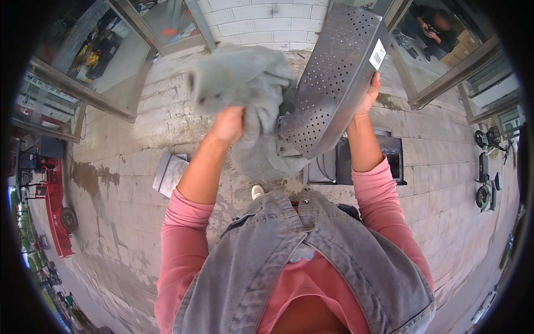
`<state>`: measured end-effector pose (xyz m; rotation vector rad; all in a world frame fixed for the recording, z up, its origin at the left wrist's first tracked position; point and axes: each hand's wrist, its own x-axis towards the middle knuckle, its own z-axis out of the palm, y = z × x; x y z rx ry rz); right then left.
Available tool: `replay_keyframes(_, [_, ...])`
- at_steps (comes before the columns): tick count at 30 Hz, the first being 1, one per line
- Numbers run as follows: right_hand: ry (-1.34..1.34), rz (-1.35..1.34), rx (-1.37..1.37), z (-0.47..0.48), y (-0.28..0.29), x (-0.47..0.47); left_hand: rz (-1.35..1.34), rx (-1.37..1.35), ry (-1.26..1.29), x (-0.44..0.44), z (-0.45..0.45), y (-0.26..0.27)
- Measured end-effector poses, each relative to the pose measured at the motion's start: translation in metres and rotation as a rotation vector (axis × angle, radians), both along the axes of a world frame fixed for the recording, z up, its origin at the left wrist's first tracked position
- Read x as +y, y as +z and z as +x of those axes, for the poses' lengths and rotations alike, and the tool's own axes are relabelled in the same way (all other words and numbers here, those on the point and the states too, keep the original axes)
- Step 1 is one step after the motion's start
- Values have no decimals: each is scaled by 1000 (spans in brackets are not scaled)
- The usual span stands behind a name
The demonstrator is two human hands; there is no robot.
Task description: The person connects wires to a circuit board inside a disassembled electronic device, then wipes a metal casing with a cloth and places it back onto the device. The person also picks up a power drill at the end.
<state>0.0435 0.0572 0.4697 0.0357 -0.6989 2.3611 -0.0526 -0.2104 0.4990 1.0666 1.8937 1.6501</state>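
In front of me, my left hand (229, 125) is closed on a bunched grey cloth (246, 75), which is blurred by motion and hangs down beside a metal housing. My right hand (368, 100) holds that long perforated metal housing (329, 79) by its right side, with the fingers partly hidden behind it. The housing tilts, its upper end leaning right, and its lower end overlaps the cloth in view. A white label (377, 54) with print sits on its right side face.
A black open-sided casing (396, 160) lies on the paved ground beyond my right forearm. Left of me lies a pale flat item (169, 173). Glass doors (137, 75) flank a white brick wall (267, 21). A person (438, 31) crouches behind the right glass. A red vehicle (58, 213) stands far left.
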Motion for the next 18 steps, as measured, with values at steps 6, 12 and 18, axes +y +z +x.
replay_keyframes(6, [90, 33, -58, 2, 13, -25, 22, 204, 262, 55, 32, 11])
replay_keyframes(12, [26, 108, -116, 3, 14, -21, 199, -238, 405, 64, 17, -1])
replay_keyframes(18, [-44, 56, -13, 6, 14, -7, 389, -997, -332, 17, -15, -3])
